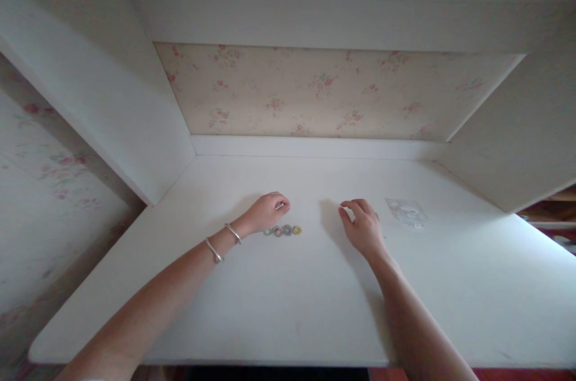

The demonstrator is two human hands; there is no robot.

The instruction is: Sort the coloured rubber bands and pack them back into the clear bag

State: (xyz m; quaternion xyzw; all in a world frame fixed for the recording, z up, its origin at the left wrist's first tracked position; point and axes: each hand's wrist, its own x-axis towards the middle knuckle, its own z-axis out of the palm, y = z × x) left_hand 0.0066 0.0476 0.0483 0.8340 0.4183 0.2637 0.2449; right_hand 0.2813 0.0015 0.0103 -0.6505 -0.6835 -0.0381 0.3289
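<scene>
My left hand (267,211) rests on the white desk (252,303) with its fingers curled in; two silver bangles circle the wrist. A short row of small coloured rings (283,230) lies on the desk just in front of that hand, close to it. My right hand (362,227) hovers or rests a little to the right, thumb and forefinger pinched together near its tip; whether something tiny sits between them is too small to tell. A clear plastic bag (407,212) lies flat just right of the right hand.
The desk sits in a white alcove with side walls left (112,99) and right (517,141) and a floral wallpaper back panel (324,93). The desk's front edge runs along the bottom of the view.
</scene>
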